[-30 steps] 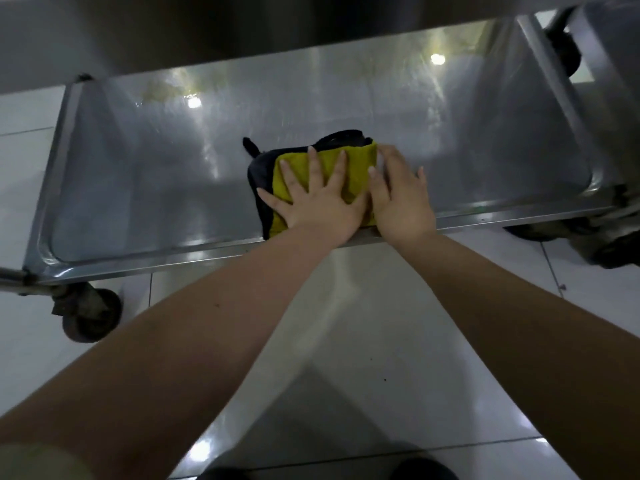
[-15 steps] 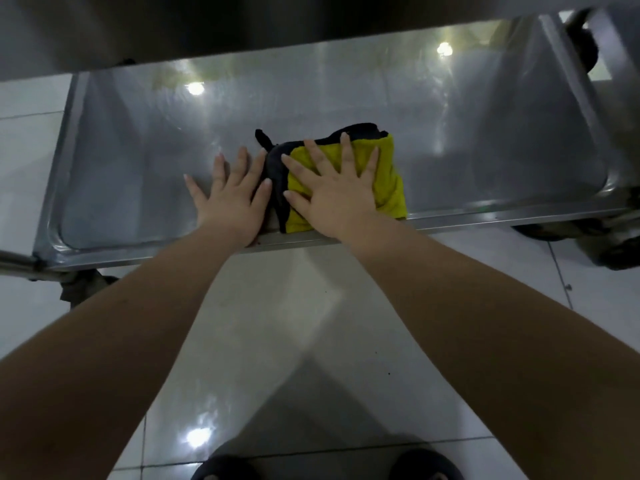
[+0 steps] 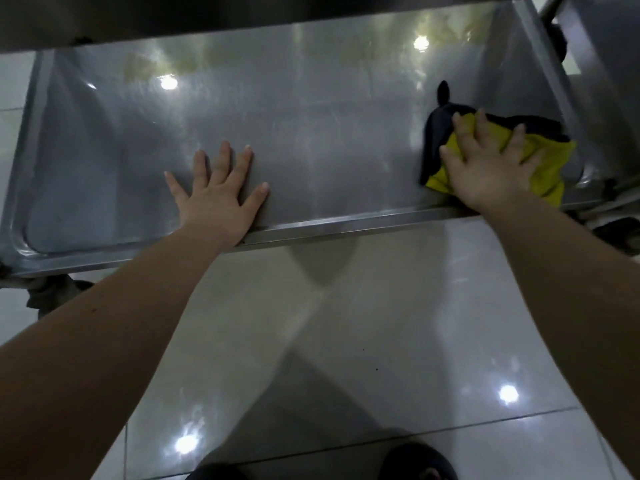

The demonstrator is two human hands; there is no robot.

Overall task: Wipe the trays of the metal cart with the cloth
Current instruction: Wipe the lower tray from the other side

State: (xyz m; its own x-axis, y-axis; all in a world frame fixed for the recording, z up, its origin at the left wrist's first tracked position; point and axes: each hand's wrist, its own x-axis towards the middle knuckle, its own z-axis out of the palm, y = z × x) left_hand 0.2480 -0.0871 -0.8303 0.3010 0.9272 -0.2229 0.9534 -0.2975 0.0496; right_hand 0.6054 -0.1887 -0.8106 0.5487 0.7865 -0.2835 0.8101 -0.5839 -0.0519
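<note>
Head view. One lower steel tray [image 3: 311,150] of the cart stands over glossy pale floor tiles [image 3: 381,306] that mirror ceiling lights. The dark edge of an upper tray [image 3: 242,15] crosses the top.

Count: two hands, one cloth, one caster [image 3: 52,296] under the left corner, two shoe tips [image 3: 419,462] at the bottom edge.

The left hand [image 3: 218,199] lies flat on bare tray metal near the front rim, grip apart, fingers spread. The right hand [image 3: 485,168] presses the yellow-and-black cloth [image 3: 550,168] at the tray's right end, by the front rim, grip apart, fingers straight.

The bunched cloth's long axis runs along the tray's length. One black corner points away from the person.
</note>
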